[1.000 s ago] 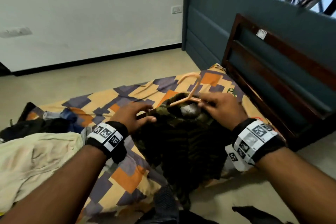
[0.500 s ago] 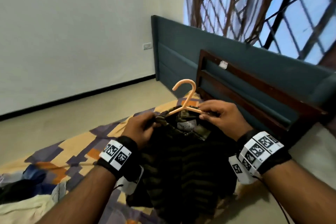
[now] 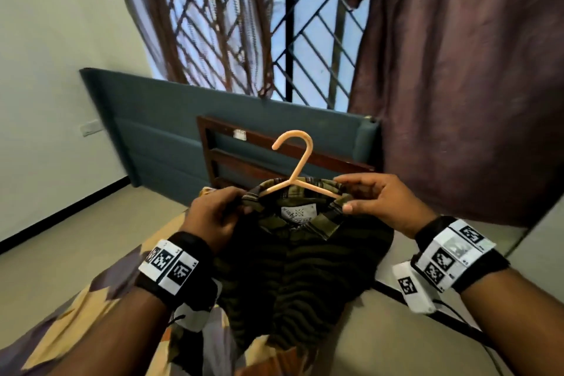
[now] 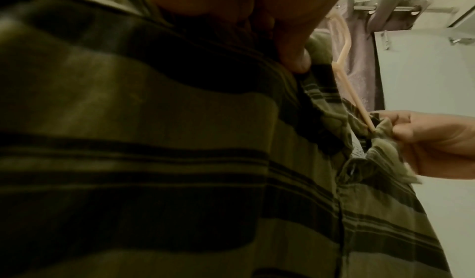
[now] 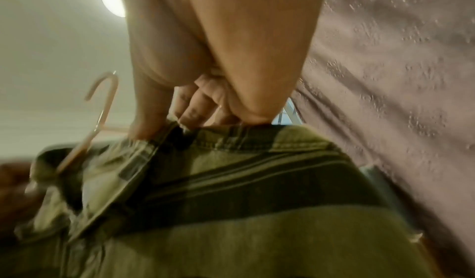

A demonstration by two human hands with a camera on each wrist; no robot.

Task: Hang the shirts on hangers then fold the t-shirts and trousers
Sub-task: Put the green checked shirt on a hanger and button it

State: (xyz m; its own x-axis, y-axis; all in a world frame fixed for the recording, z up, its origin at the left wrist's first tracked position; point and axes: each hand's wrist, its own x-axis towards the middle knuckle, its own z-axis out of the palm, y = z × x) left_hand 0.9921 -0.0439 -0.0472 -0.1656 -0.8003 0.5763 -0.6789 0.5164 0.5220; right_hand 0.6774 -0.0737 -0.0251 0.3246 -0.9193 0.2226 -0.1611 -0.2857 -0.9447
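**Striped shirt held up on peach hanger**

An olive-green shirt [image 3: 293, 272] with dark horizontal stripes hangs from a slim peach-coloured plastic hanger [image 3: 297, 174], its collar open and a pale neck label showing. The hanger's arms run inside the shoulders, its hook standing upright above the collar. The shirt's body drops straight down, its lower part bunched in soft folds over a patterned blanket [image 3: 73, 323].

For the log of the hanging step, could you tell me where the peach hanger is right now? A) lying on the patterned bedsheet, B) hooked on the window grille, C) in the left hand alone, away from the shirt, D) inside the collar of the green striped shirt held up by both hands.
D: the peach hanger sits in the green striped shirt's collar, with the left hand and right hand gripping the shoulders.
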